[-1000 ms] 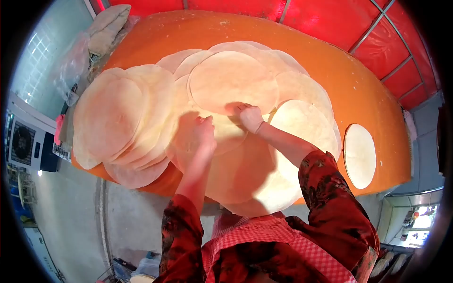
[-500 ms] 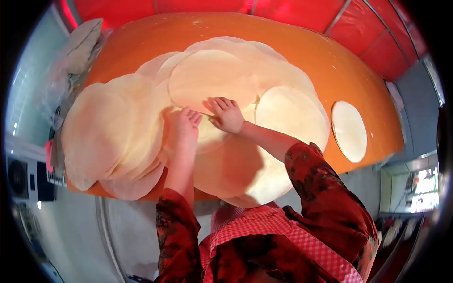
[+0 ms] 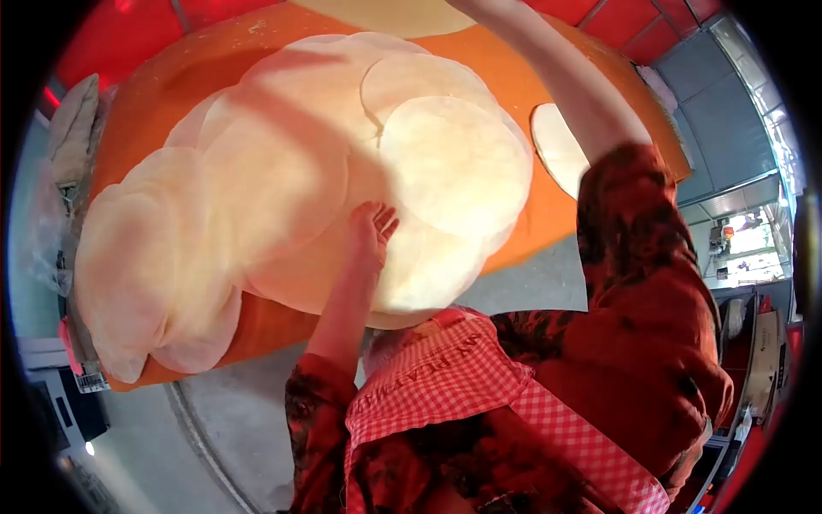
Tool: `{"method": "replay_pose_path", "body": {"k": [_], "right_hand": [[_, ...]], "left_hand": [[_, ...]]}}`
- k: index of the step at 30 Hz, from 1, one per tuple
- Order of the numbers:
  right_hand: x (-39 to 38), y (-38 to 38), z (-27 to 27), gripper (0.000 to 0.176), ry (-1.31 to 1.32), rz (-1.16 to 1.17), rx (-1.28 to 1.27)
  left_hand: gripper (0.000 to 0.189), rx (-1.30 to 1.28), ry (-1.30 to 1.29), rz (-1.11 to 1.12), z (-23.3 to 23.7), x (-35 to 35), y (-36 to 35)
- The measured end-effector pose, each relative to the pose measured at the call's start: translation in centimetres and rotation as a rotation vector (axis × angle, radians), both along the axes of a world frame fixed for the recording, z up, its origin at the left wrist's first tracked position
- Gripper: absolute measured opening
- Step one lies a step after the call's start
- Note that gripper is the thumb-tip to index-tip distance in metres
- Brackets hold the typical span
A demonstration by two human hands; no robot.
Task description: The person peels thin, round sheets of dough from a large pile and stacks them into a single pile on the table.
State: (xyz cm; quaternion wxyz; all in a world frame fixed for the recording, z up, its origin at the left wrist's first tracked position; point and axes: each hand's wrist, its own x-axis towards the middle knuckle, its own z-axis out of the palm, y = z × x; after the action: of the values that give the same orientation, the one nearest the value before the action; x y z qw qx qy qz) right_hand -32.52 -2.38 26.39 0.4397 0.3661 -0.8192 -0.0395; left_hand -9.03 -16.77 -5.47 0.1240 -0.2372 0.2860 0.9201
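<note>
My left hand (image 3: 374,224) is open, fingers loosely spread, right over the near part of a wide spread of overlapping thin round dough sheets (image 3: 287,184). A brighter round sheet (image 3: 462,163) lies on top of the spread, just beyond that hand. My right arm (image 3: 561,68) stretches far forward, and its hand is cut off by the upper frame edge. Beside that wrist, part of a tan round sheet (image 3: 385,15) shows at the top; what the right hand does with it is hidden.
An orange table (image 3: 282,338) carries the sheets. More sheets are stacked in layers (image 3: 128,265) at its left end. One single sheet (image 3: 558,150) lies apart on the right, partly behind my arm. A folded cloth and clear plastic (image 3: 75,137) sit along the left edge.
My right hand has gone from the sheets up and forward out of view. A tan sheet now shows at the top edge. My left hand stays over the spread; the view has shifted.
</note>
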Motion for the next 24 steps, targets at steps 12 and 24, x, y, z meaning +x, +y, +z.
{"method": "replay_pose_path", "body": {"k": [12,24], "right_hand": [[22.9,16.6,-31.1,0.018,-0.572,-0.111,-0.199],[22.6,16.3,-31.4,0.017,-0.771,-0.184,-0.013]], "left_hand": [[0.027,-0.488,-0.159,-0.008,0.6,1.0,8.7],[0.015,-0.502,-0.228,-0.056,2.2,-0.5,9.1]]}}
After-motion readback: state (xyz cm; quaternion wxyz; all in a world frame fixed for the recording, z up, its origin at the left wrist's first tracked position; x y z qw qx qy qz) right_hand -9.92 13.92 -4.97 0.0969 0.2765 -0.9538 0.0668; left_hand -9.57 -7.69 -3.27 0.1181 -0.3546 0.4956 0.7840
